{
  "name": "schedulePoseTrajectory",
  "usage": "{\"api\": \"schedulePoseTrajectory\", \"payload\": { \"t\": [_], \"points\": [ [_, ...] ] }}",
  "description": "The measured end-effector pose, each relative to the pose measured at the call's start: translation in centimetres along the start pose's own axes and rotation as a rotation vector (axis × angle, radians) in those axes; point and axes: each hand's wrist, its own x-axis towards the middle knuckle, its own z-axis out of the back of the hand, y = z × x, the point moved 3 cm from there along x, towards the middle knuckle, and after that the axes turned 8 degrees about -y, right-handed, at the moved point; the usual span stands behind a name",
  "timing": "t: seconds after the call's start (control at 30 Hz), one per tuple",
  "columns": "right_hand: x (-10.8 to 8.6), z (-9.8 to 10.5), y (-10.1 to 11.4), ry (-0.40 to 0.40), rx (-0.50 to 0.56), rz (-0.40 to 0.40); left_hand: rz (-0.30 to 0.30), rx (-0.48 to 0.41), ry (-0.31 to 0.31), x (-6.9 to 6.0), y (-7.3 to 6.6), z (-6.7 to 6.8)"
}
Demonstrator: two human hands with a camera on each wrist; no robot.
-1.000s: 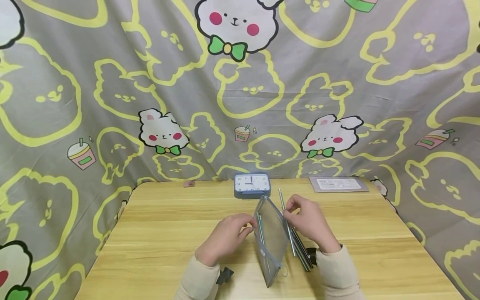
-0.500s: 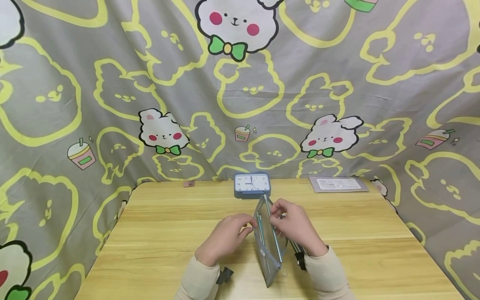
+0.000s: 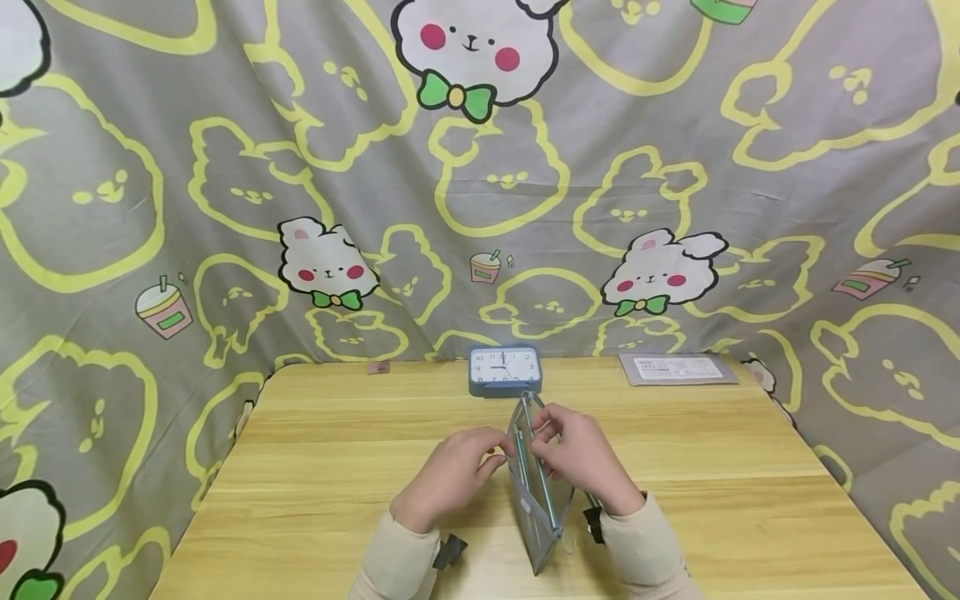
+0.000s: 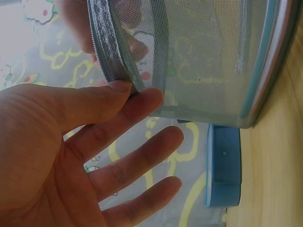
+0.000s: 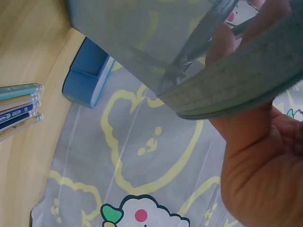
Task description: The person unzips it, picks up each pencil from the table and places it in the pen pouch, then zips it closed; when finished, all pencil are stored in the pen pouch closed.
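Lower centre of frame: right hand, pinching a pencil, now inside zippered mesh pouch pinched by left hand; contents growing.

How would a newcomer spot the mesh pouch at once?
Start at the wooden table and its blue clock by the far edge. Come nearer the person: the pouch is between the left hand and right hand. It's the only grey, see-through mesh thing, edged with a zip.
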Motion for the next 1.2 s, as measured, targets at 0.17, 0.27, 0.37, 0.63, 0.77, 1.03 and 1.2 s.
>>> {"api": "schedulePoseTrajectory", "payload": {
  "t": [0.17, 0.27, 0.37, 0.63, 0.77, 1.03, 1.2],
  "points": [
    [0.2, -0.2, -0.1, -0.019, -0.028, -0.007, -0.001, 0.003, 0.002, 0.0, 0.0, 0.0],
    [0.2, -0.2, -0.2, -0.037, -0.053, -0.007, -0.01, -0.004, 0.002, 0.1, -0.1, 0.0],
    [0.1, -0.2, 0.0, -0.049, -0.063, -0.011, -0.022, -0.011, -0.002, 0.0, -0.1, 0.0],
    [0.0, -0.3, 0.2, -0.065, -0.088, 0.0, -0.024, -0.007, -0.006, 0.0, -0.2, 0.1],
    [0.0, -0.2, 0.2, -0.08, -0.139, 0.014, -0.021, -0.005, -0.004, 0.0, -0.1, 0.0],
    [0.3, 1.8, -0.5, -0.16, -0.23, 0.031, -0.012, -0.006, 0.003, 0.1, -0.1, -0.1],
    [0.8, 3.3, -2.2, -0.206, -0.35, 0.038, -0.013, -0.003, 0.002, 0.0, -0.1, 0.0]
  ]
}}
